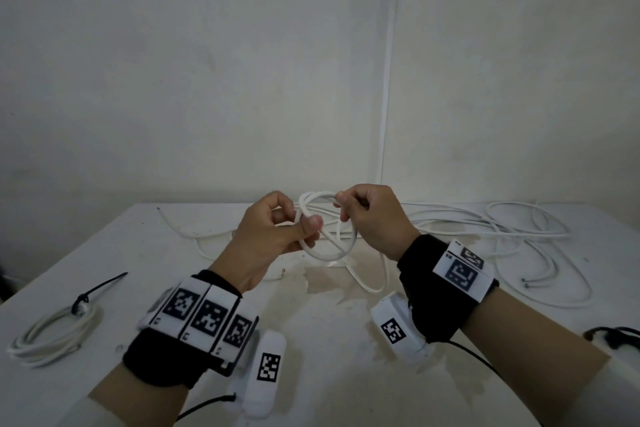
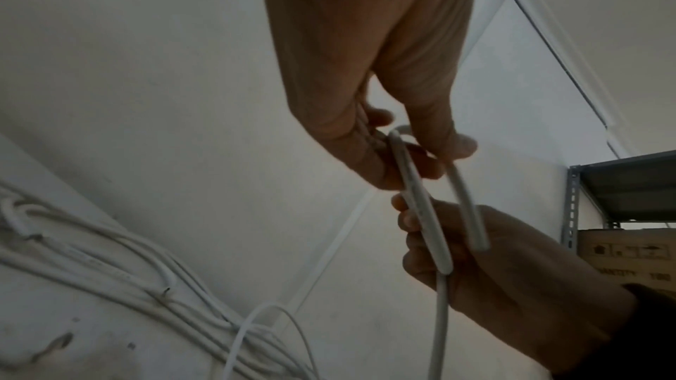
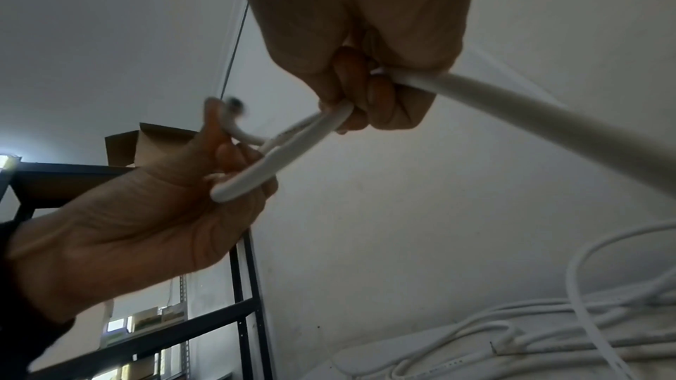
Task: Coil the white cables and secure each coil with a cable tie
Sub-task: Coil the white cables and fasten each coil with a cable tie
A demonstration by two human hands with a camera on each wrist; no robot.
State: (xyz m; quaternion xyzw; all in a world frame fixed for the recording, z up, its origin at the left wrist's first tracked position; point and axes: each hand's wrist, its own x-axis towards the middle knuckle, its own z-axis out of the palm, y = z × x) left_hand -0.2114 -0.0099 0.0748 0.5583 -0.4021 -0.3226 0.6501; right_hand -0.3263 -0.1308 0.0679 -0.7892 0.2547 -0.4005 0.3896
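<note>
Both hands hold a small coil of white cable raised above the table's middle. My left hand pinches the coil's left side between thumb and fingers. My right hand grips the coil's upper right, and the cable runs out past its fingers. In the left wrist view the loop spans both hands. Loose white cables sprawl over the far right of the table. A finished coil bound with a black cable tie lies at the near left.
The white table stands against a white wall. Black cable ties lie at the right edge. A metal shelf with cardboard boxes stands to one side. A loose cable end lies at the far left.
</note>
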